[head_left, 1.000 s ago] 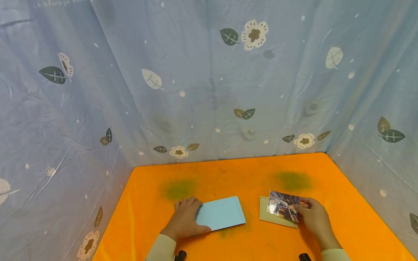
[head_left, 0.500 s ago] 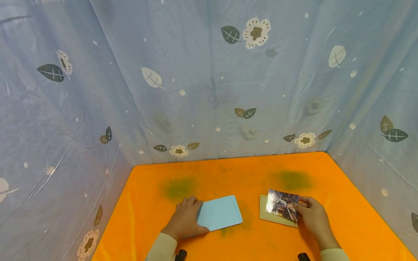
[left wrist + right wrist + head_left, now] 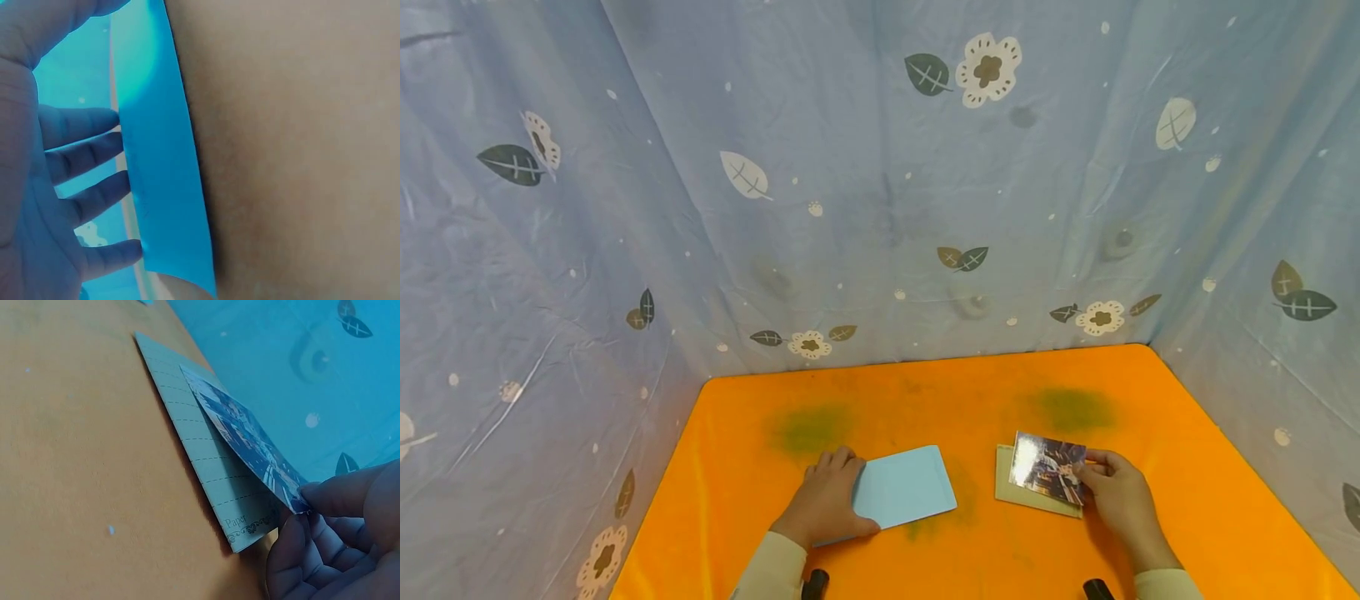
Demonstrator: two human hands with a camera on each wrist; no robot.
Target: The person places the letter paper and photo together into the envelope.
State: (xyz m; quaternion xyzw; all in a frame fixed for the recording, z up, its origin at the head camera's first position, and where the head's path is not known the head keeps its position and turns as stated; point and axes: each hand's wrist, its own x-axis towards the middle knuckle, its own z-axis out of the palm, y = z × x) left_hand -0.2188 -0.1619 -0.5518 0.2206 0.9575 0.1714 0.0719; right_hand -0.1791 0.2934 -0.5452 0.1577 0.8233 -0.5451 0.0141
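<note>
A light blue envelope (image 3: 906, 487) lies flat on the left of the table, with a crease near its right end. My left hand (image 3: 827, 504) spans its left end, fingertips along the far edge and thumb at the near edge; in the left wrist view the fingers (image 3: 94, 200) meet the envelope's side. My right hand (image 3: 1120, 500) pinches a glossy photo card (image 3: 1047, 467) by its right edge between thumb and fingers. The card slants over a pale green lined notepad (image 3: 1026, 500), printed "Paper" at one corner in the right wrist view, and covers much of it.
An orange cloth (image 3: 917, 400) with greenish stains covers the table. Blue curtains (image 3: 850, 167) printed with leaves and flowers hang behind it and along both sides. Two dark objects (image 3: 815, 585) poke in at the bottom edge by the wrists.
The envelope's right end has shifted slightly to the left early on, under my left hand. The photo card has tilted a little in my right hand, its glare growing. The notepad stays put.
</note>
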